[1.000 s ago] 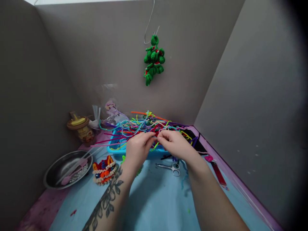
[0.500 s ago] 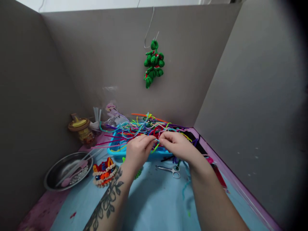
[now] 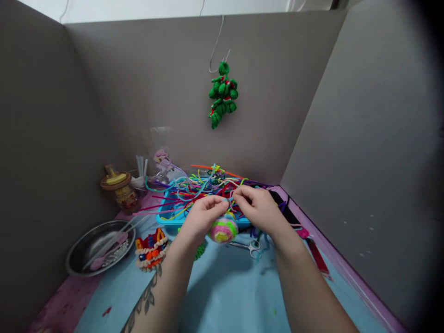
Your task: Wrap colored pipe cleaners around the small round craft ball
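My left hand is closed in a pinch, its thumb and forefinger over the tray's near side. Just below those fingertips hangs a round piece of coiled pipe cleaner in pink, green, yellow and white; the left fingers appear to hold its top. My right hand, fingertips pinched, is a short way to the right, at a thin light-blue strand of pipe cleaner between the two hands. Scissors lie on the table under the right wrist, partly behind the round piece.
A blue tray heaped with pipe cleaners stands behind my hands. At left are a metal bowl, a red-orange and cream craft piece and a lidded cup. A green ornament hangs on the grey partition.
The round coloured piece has come into sight below my left fingertips. My right hand is slightly farther from the left. The light-blue strand hanging by the right forearm has mostly gone from view.
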Motion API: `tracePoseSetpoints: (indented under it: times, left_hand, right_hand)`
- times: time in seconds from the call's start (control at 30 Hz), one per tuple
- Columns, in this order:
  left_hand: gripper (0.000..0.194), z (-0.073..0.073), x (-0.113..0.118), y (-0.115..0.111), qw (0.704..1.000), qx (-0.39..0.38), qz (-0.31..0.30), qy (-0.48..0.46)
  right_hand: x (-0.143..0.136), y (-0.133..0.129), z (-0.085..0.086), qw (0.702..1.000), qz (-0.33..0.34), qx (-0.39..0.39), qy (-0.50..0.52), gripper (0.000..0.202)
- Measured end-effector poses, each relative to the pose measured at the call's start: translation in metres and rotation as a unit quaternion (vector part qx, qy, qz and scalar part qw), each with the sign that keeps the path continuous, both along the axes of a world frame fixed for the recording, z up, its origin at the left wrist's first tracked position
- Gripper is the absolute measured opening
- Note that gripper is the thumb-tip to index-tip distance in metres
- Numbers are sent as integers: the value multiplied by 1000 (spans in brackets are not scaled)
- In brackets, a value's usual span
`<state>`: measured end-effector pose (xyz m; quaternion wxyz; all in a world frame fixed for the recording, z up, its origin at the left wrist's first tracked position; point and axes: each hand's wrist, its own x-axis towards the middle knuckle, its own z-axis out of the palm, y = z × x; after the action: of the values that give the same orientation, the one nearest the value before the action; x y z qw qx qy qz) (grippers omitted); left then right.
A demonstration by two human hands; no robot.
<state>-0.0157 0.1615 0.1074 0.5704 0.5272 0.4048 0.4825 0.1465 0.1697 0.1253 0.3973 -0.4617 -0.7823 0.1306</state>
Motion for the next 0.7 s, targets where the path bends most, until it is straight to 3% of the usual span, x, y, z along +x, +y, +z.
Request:
tracePoseSetpoints:
  times: [0.07,0.13,0.2,0.3,0.37,0.47,0.63,0.7]
  left_hand:
    - [25,-2,1,-1,984,109,89,111]
    - [24,-5,0,-2,931,227,155,242]
    - [24,-10,0,-3,865,324,184,336]
    - [20,-15,-1,-3,798,413,207,386]
    - [18,-16,-2,-4,782,440,218,385]
    - [17,-12,-3,-4,810,422,202,353]
    - [15,-3,-4,-4,930,250,118,241]
    - [17,0,-4,-3,965,176,78,179]
  right_hand:
    - [-1,0,0,1000,-13,-14,3,20]
    - [-2,-1,0,999,-17,-32,11,20]
    - [-3,-2,1,998,-24,-45,26,20]
    - [-4,-3,2,997,-16,-61,43,19]
    - [-4,-4,3,996,2,-77,48,18]
    - [-3,-4,4,995,21,-89,48,18]
    - [1,-2,3,997,26,-66,28,19]
    - [3,-2,3,998,25,-56,18,19]
